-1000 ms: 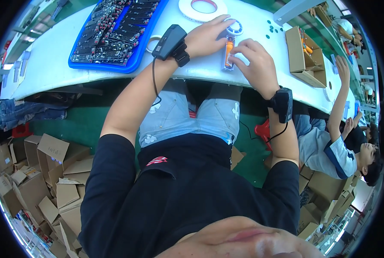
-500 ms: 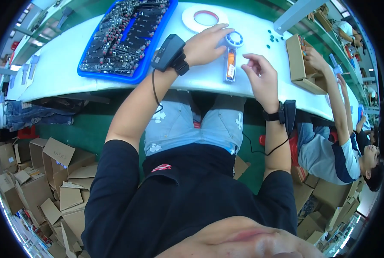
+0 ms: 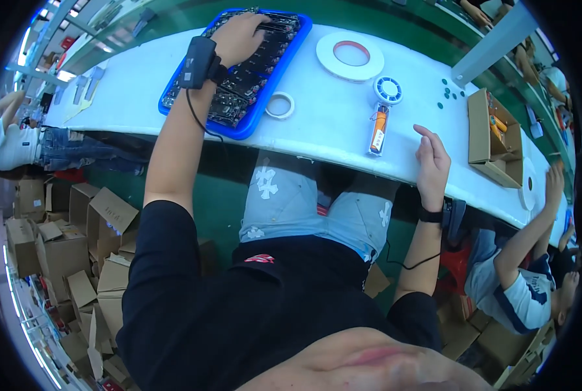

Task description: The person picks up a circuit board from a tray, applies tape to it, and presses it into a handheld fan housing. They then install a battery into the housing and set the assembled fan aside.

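My left hand (image 3: 240, 39) reaches over a blue tray (image 3: 249, 130) filled with small dark circuit boards (image 3: 265, 57). Its thumb and fingers are apart, with the fingertips among the boards at the tray's far side; nothing is seen in its grip. At the table's front edge, my right hand (image 3: 432, 163) is raised empty, index finger out and the others loosely bent. Left of that hand lies a small handheld fan with a round white and blue head (image 3: 388, 90) and a clear handle holding an orange battery (image 3: 379, 124). Neither hand touches the fan.
A large white tape roll (image 3: 322, 57) lies behind the fan, a smaller roll (image 3: 290, 106) beside the tray. Small green discs (image 3: 446, 91) and a cardboard box (image 3: 478, 130) with orange parts are to the right. A co-worker (image 3: 515, 287) sits there. Cartons (image 3: 63, 251) pile up at left.
My left hand has left the fan area and moved left onto the boards in the tray. My right hand has drawn back from the fan. The view has shifted, uncovering the small roll.
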Action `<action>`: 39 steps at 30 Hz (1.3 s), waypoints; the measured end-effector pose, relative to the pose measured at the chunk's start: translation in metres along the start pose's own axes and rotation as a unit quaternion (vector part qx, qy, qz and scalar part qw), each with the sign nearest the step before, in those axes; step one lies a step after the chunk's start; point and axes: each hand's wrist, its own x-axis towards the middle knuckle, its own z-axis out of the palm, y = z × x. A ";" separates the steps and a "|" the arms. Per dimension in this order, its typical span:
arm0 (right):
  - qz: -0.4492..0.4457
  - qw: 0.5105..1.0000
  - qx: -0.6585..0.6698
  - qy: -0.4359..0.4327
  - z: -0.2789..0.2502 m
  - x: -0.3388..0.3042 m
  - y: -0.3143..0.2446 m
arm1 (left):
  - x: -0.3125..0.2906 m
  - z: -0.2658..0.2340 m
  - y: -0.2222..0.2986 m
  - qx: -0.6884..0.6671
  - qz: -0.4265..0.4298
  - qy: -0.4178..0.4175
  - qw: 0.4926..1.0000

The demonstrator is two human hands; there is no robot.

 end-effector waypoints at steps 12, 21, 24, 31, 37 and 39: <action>0.042 0.995 0.083 0.044 -0.021 -0.024 0.002 | 0.030 0.042 -0.018 0.117 0.067 -0.141 0.981; 0.091 0.936 0.338 0.036 -0.028 -0.022 0.018 | 0.028 0.038 -0.026 0.010 0.037 -0.123 0.992; 0.085 0.921 0.378 0.030 -0.032 -0.022 0.020 | 0.031 0.039 -0.028 0.056 0.103 -0.125 0.985; 0.085 0.913 0.398 0.037 -0.027 -0.023 0.008 | 0.030 0.022 -0.026 0.068 0.119 -0.095 0.986; 0.045 0.926 0.374 0.021 -0.025 -0.023 0.013 | 0.029 -0.005 0.007 0.013 0.110 0.011 0.994; 0.045 0.930 0.365 0.014 -0.020 -0.020 0.012 | 0.028 -0.021 0.035 -0.008 0.135 0.041 0.990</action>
